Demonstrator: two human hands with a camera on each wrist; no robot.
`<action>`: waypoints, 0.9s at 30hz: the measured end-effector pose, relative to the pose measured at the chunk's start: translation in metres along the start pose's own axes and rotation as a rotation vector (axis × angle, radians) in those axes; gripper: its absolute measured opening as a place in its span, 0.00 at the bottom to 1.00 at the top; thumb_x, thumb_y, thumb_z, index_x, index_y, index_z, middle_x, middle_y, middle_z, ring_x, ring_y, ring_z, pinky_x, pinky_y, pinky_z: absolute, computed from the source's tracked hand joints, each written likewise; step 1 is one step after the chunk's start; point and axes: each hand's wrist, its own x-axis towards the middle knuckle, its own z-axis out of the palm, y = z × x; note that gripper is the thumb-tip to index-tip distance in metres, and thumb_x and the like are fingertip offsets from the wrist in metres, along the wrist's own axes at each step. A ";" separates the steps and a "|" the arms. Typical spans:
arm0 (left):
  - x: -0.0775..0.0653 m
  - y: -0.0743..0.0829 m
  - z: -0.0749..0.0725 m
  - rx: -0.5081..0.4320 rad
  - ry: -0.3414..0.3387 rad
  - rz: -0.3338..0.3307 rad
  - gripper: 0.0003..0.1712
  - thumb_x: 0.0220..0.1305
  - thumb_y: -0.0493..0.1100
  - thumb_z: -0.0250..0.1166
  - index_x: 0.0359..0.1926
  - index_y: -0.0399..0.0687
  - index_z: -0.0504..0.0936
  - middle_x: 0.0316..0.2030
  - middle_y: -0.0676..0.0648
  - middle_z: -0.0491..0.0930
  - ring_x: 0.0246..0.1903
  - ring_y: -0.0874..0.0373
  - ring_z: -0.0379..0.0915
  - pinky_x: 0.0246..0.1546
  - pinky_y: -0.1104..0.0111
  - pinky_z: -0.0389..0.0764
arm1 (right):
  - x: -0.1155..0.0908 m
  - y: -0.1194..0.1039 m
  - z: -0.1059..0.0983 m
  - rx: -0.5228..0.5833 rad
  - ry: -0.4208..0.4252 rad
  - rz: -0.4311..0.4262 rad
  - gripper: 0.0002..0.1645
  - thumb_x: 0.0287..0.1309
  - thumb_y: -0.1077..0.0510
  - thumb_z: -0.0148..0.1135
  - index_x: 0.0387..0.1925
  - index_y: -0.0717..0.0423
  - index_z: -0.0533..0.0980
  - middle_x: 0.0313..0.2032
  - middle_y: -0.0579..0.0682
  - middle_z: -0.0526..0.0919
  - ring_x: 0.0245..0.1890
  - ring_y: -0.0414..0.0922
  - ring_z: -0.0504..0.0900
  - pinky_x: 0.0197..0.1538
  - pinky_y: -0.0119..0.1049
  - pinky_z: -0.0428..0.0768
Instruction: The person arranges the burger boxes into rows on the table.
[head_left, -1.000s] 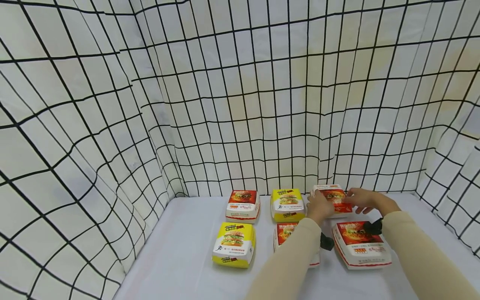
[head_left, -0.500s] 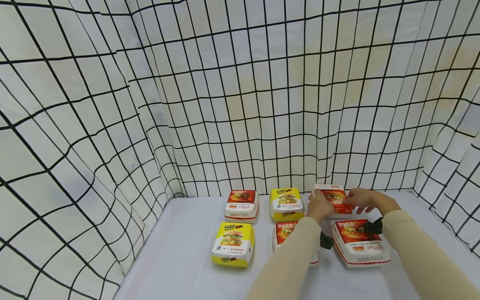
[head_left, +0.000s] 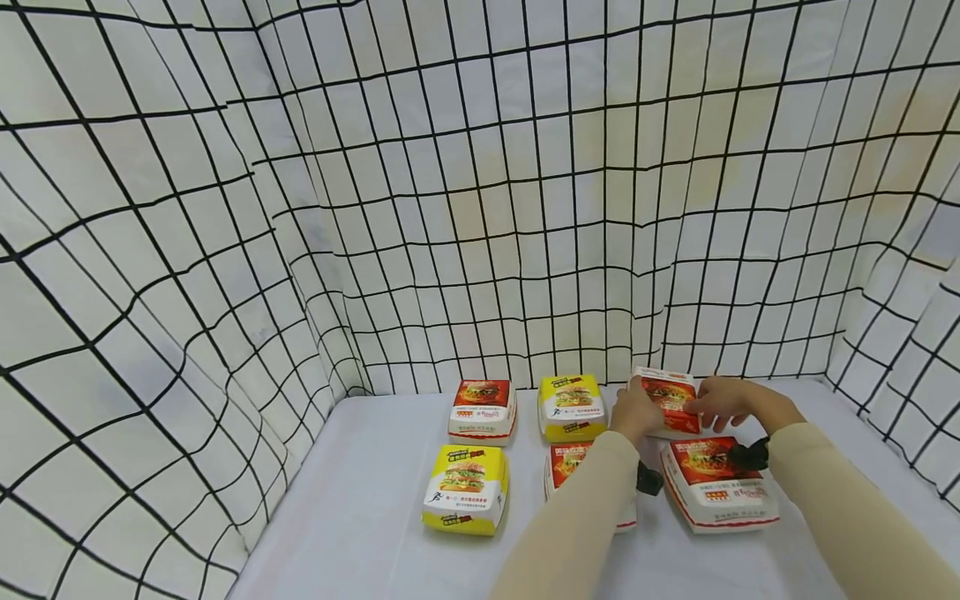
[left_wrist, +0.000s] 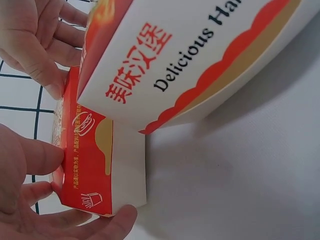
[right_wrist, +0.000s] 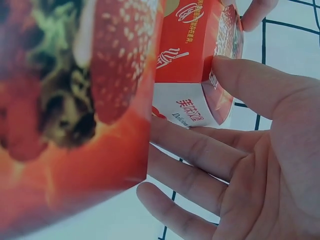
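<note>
A red-and-white burger box point(head_left: 672, 402) stands at the back right, held between both hands. My left hand point(head_left: 636, 412) grips its left side; the thumb is at the top edge and the fingers lie along the side and front wall, as the left wrist view shows of the box point(left_wrist: 92, 160). On the opposite side my right hand point(head_left: 726, 402) holds the same box; in the right wrist view the thumb is on the top front edge of the box point(right_wrist: 185, 50) and the fingers reach along its side wall. Just nearer, below the right wrist, lies another red-and-white burger box point(head_left: 720, 492).
Another red-and-white box point(head_left: 567, 467) is partly hidden by the left sleeve. A yellow box point(head_left: 572, 410) and a red-and-white box point(head_left: 482, 412) stand in the back row; a yellow box point(head_left: 465, 490) sits front left. Black-gridded white cloth point(head_left: 487, 208) rises behind the white table point(head_left: 360, 517).
The held box has turned slightly between the hands and now sits straighter, with both hands staying on it. The head view has shifted a little; the other boxes have not moved.
</note>
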 end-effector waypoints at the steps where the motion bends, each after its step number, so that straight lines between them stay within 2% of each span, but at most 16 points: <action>1: 0.000 0.000 0.000 0.004 0.000 0.000 0.40 0.53 0.41 0.68 0.67 0.58 0.65 0.57 0.43 0.72 0.51 0.49 0.73 0.54 0.55 0.75 | 0.000 -0.001 0.000 -0.001 -0.002 -0.005 0.31 0.63 0.42 0.57 0.49 0.68 0.70 0.37 0.55 0.84 0.37 0.48 0.85 0.41 0.47 0.80; 10: 0.002 0.001 0.002 0.044 0.002 -0.012 0.40 0.51 0.42 0.69 0.67 0.60 0.65 0.57 0.43 0.71 0.50 0.49 0.74 0.53 0.55 0.75 | -0.007 -0.002 -0.001 0.004 -0.005 -0.013 0.29 0.64 0.42 0.56 0.46 0.67 0.73 0.36 0.55 0.85 0.37 0.48 0.85 0.41 0.48 0.79; 16: 0.003 0.005 -0.002 0.117 -0.017 -0.005 0.42 0.53 0.45 0.68 0.68 0.61 0.62 0.61 0.43 0.68 0.55 0.47 0.71 0.54 0.54 0.74 | -0.009 -0.003 -0.011 -0.024 0.045 -0.018 0.31 0.65 0.45 0.55 0.50 0.71 0.73 0.37 0.59 0.85 0.35 0.49 0.85 0.42 0.51 0.80; 23: -0.004 0.015 -0.015 0.230 0.015 0.073 0.40 0.54 0.47 0.67 0.68 0.58 0.63 0.63 0.44 0.65 0.56 0.49 0.68 0.51 0.57 0.75 | -0.007 -0.004 -0.017 -0.037 0.133 -0.049 0.34 0.63 0.46 0.57 0.53 0.74 0.68 0.45 0.68 0.79 0.38 0.56 0.83 0.42 0.53 0.81; 27: -0.010 0.018 -0.019 0.245 0.063 0.123 0.32 0.56 0.51 0.66 0.63 0.59 0.70 0.56 0.47 0.69 0.51 0.52 0.70 0.45 0.58 0.77 | -0.004 -0.002 -0.015 -0.018 0.166 -0.057 0.34 0.63 0.47 0.57 0.53 0.75 0.66 0.49 0.73 0.75 0.40 0.59 0.81 0.42 0.54 0.81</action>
